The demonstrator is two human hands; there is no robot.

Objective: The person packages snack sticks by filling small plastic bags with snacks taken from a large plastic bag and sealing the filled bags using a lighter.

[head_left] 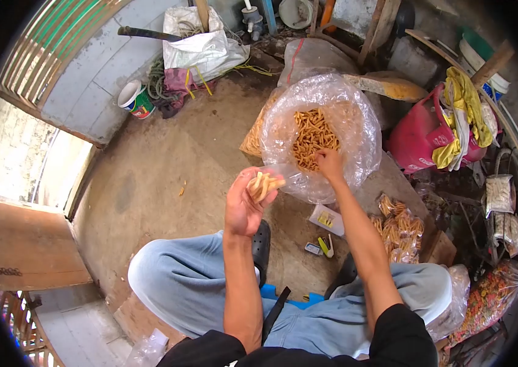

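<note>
My left hand [246, 202] is wrapped round a small clear plastic bag [266, 184] that holds several pale snack sticks. To its right stands a large open clear plastic sack [356, 131] with many brown snack sticks [314, 131] inside. My right hand [330, 164] reaches over the lower right part of those sticks, its fingers pinched together at their surface; whether a stick is between them is too small to tell. Filled small bags [400, 232] lie in a pile right of my right forearm. A green stapler [326, 246] and a small box [314, 248] lie on the floor.
A white-lidded plastic container [327, 219] sits just below the sack. At the right is a red gas cylinder [415, 137] with yellow cloth over it. A paint bucket [136, 100] and a white sack [207, 55] stand at the upper left. My bent knees flank the near floor.
</note>
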